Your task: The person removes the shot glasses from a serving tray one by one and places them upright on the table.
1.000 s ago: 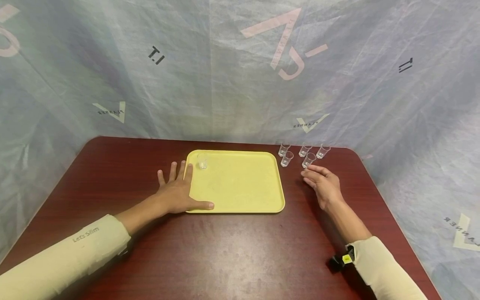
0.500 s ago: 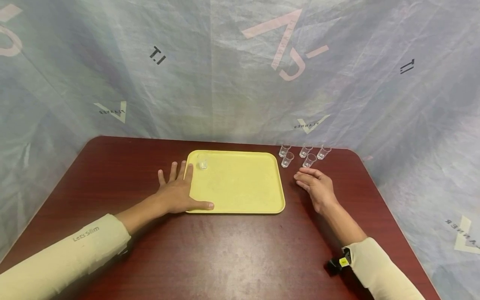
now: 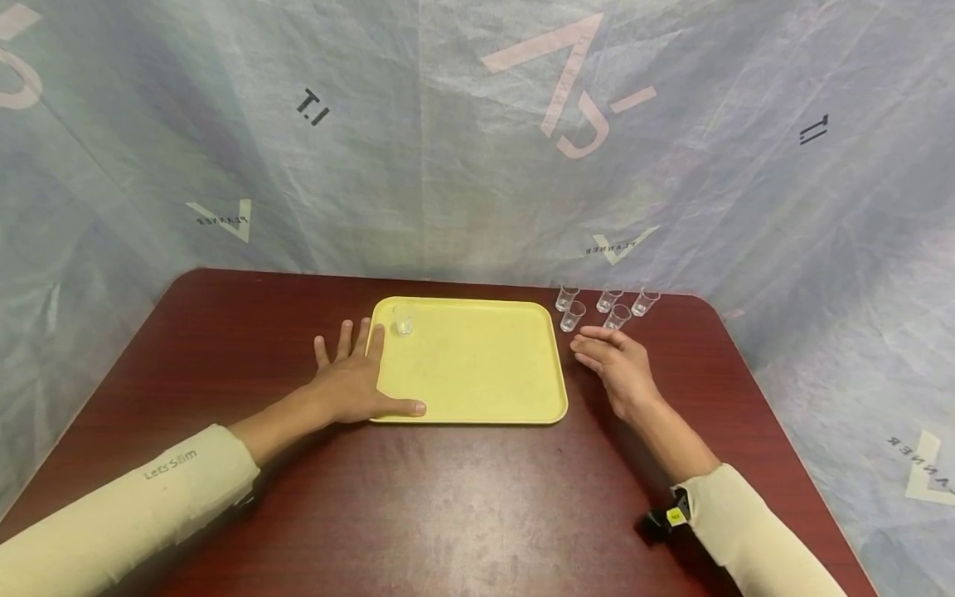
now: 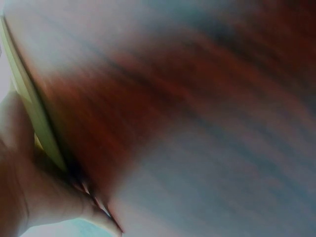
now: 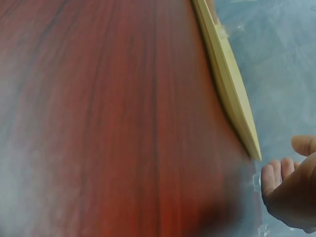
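My left hand (image 3: 351,390) lies with spread fingers over the left edge of a yellow tray (image 3: 477,356), its thumb along the front rim. In the left wrist view, that hand (image 4: 44,192) rests against the tray's side (image 4: 37,111). One clear shot glass (image 3: 404,321) stands upright in the tray's far left corner. My right hand (image 3: 618,365) hovers just right of the tray, in front of a shot glass (image 3: 617,317) and another shot glass (image 3: 573,317). Its fingers are gently bent and I see nothing in them; the right wrist view shows this hand (image 5: 291,190) beyond the tray's corner.
Several clear shot glasses stand together at the back right, among them a back left glass (image 3: 567,298), a back middle glass (image 3: 608,299) and a back right glass (image 3: 645,303). Behind the dark red table (image 3: 462,506) hangs a grey printed curtain (image 3: 448,166).
My right hand has shifted left, away from the front right shot glass and nearer the tray. The left hand, tray and glasses stay where they were.
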